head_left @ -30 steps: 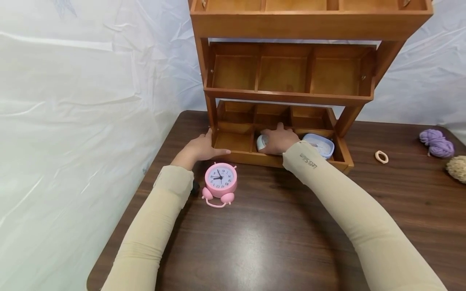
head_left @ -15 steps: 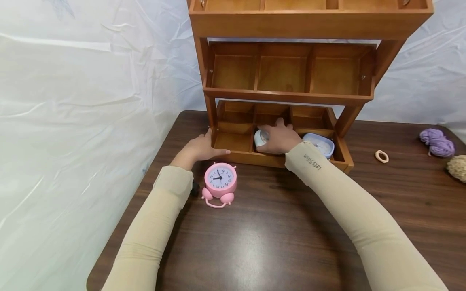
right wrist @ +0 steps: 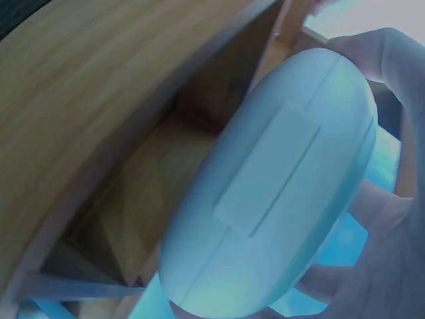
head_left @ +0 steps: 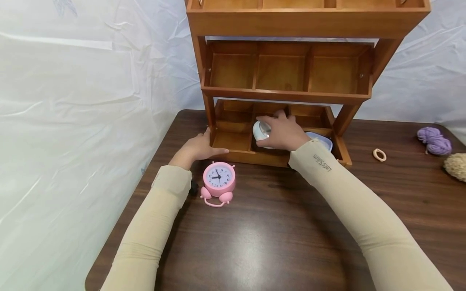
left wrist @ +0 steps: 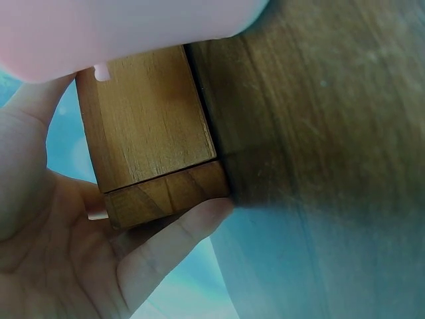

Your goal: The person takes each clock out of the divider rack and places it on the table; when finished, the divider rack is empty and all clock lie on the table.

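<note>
White rounded object point(head_left: 260, 131) in the fingers of the right hand point(head_left: 283, 132) — thumb and fingertips bent round its sides, spread to its width — over the front middle compartment of the wooden shelf point(head_left: 265, 158). The left hand point(head_left: 198, 147) touches the shelf's front left corner, spread wide, thumb straight along the front edge. A blue dish point(head_left: 325, 141) sits in the front right compartment. Nearer the tabletop's point(head_left: 284, 226) left edge, a pink alarm clock point(head_left: 219, 181) lies face up; purple yarn point(head_left: 435, 141) lies toward the back right corner.
</note>
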A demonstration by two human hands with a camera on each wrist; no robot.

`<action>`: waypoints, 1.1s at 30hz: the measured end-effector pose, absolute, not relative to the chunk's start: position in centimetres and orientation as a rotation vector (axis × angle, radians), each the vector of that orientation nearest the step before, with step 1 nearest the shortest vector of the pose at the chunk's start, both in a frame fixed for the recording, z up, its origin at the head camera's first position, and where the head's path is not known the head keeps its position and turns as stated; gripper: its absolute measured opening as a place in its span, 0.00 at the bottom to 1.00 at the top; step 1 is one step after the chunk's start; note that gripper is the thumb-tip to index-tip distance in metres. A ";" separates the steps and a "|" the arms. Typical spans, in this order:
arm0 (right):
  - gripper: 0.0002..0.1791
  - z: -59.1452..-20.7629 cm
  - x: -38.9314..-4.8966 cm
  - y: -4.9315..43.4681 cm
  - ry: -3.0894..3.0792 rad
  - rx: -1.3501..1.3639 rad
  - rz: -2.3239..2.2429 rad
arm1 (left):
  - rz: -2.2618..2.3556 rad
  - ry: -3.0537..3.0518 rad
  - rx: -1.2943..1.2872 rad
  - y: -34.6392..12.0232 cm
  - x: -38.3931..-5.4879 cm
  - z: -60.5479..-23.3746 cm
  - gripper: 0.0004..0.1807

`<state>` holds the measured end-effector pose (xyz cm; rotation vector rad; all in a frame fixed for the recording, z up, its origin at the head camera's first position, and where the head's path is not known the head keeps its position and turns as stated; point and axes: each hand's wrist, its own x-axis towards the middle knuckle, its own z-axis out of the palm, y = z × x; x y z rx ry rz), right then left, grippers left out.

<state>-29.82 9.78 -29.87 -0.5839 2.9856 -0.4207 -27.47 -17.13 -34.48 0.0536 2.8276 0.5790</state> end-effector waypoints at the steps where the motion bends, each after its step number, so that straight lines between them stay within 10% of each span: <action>1: 0.46 -29.7 -29.6 9.9 2.983 -0.590 -0.426 | 0.578 2.827 0.058 -17.1 -27.5 -34.5 0.66; 33: 0.43 -31.1 -18.2 12.4 2.799 -0.879 -0.368 | 0.640 2.840 0.088 -17.2 -27.6 -34.6 0.66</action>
